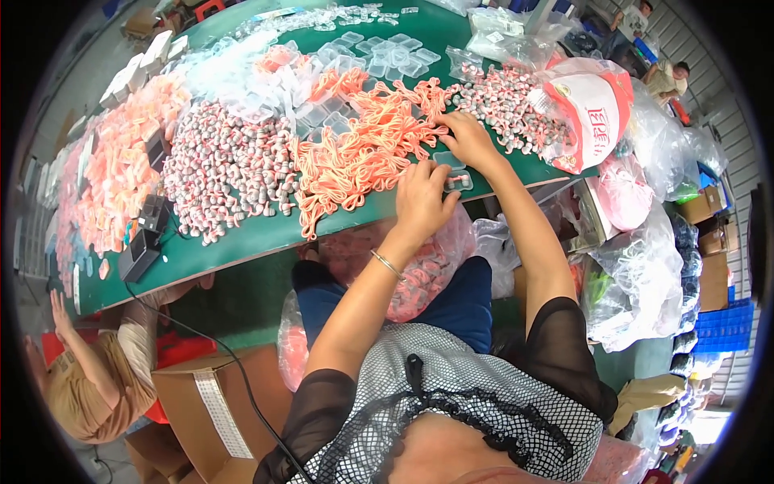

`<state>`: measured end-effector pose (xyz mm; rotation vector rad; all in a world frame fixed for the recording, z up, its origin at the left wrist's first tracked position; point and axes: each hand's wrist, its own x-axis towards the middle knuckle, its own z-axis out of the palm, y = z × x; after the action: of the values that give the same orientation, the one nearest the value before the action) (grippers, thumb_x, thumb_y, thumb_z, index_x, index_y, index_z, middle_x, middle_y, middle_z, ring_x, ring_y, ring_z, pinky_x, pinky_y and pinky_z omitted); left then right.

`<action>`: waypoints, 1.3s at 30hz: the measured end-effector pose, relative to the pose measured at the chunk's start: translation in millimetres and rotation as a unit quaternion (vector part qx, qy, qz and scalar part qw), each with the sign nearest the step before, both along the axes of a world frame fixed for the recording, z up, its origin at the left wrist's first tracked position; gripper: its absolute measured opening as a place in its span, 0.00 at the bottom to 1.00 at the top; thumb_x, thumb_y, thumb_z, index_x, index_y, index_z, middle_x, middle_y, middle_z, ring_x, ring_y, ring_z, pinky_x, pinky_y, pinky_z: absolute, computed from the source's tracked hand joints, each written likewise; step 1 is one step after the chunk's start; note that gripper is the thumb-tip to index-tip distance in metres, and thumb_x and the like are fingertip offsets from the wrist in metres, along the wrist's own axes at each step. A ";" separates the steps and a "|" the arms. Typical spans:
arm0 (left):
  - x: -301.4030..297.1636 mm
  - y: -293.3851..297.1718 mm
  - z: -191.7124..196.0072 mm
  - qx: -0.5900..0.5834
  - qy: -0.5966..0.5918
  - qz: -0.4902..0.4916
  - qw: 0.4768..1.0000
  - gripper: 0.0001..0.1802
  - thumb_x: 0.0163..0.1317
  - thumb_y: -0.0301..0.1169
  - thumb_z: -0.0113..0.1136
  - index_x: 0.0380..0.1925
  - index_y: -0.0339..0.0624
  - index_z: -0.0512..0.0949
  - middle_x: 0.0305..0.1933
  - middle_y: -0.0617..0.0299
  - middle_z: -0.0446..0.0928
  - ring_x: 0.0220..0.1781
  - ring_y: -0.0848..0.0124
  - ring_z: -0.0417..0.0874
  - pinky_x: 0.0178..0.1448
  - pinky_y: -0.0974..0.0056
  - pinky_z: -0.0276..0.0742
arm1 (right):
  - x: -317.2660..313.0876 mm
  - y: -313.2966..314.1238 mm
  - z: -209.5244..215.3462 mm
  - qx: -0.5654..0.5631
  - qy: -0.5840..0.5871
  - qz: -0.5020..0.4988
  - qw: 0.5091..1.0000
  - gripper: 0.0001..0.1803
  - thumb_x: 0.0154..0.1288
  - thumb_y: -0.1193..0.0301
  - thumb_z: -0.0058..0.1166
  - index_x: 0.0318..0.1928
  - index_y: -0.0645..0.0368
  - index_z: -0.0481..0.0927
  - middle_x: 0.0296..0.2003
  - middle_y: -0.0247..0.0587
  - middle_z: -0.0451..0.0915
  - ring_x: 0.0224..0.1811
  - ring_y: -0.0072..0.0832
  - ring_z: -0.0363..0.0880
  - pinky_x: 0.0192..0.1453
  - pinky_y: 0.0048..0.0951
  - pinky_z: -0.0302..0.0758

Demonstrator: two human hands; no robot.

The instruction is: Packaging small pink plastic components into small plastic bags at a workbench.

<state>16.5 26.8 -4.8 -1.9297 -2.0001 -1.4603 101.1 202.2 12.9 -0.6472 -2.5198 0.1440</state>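
My left hand point(421, 196) is closed at the left side of a small clear plastic case point(458, 181), near the table's front edge. Small grey and pink pieces show inside that case, and its lid is folded back. Just beyond it my right hand point(468, 139) reaches to the edge of a heap of orange cord loops point(355, 153), thumb and fingers apart, fingertips near the cords. To the right of the right hand lies a pile of small pink-and-grey plugs point(504, 105). A larger pile of similar plugs point(230, 165) is left of the cords.
Clear cases point(395, 56) and orange pieces point(121, 177) cover much of the green table point(242, 246). A red-and-white bag point(592, 113) stands right. Black boxes point(141, 254) trail a cable. A bag of pink pieces point(423, 278) sits by my knees. Another person point(97, 379) is at left.
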 end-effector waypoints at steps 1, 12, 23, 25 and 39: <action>-0.3 0.0 -1.0 0.000 0.000 0.002 1.000 0.23 0.46 0.33 0.71 0.45 0.41 0.80 0.43 0.56 0.75 0.46 0.56 0.75 0.51 0.54 0.71 | 0.3 0.0 -0.1 0.000 0.000 0.002 1.000 0.15 0.58 0.72 0.61 0.47 0.55 0.81 0.43 0.42 0.80 0.49 0.42 0.78 0.53 0.41 0.75; -0.4 0.3 1.7 -0.028 -0.029 0.014 0.999 0.34 0.44 0.31 0.74 0.54 0.41 0.71 0.41 0.55 0.76 0.47 0.56 0.76 0.52 0.54 0.71 | 54.7 -33.8 7.1 -0.284 0.180 0.002 0.942 0.08 0.63 0.79 0.60 0.43 0.64 0.81 0.35 0.33 0.82 0.39 0.18 0.79 0.47 0.23 0.77; 0.3 1.2 1.6 -0.007 -0.023 0.026 0.999 0.40 0.44 0.31 0.74 0.61 0.44 0.69 0.55 0.50 0.72 0.55 0.52 0.75 0.56 0.51 0.72 | 64.3 -51.6 13.2 -0.131 0.070 0.095 0.984 0.09 0.57 0.77 0.62 0.40 0.61 0.83 0.36 0.41 0.82 0.41 0.35 0.80 0.47 0.32 0.76; -0.8 1.0 0.1 -0.026 -0.005 0.010 1.000 0.34 0.45 0.33 0.73 0.56 0.42 0.74 0.54 0.53 0.73 0.53 0.53 0.75 0.56 0.52 0.72 | 65.4 -54.4 15.3 -0.132 0.077 0.096 0.984 0.09 0.57 0.75 0.62 0.39 0.60 0.83 0.36 0.41 0.82 0.41 0.36 0.79 0.47 0.34 0.76; -0.6 0.5 0.7 -0.018 -0.008 0.004 1.000 0.23 0.47 0.33 0.71 0.45 0.42 0.79 0.51 0.57 0.74 0.50 0.55 0.76 0.54 0.53 0.72 | 66.2 -47.3 11.3 -0.157 0.068 0.076 0.982 0.05 0.59 0.74 0.60 0.36 0.60 0.83 0.32 0.40 0.77 0.36 0.37 0.77 0.41 0.35 0.74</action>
<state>16.0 27.3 -4.2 -1.9284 -2.0528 -1.4525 167.3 155.0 24.2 -0.5413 -2.4323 0.6314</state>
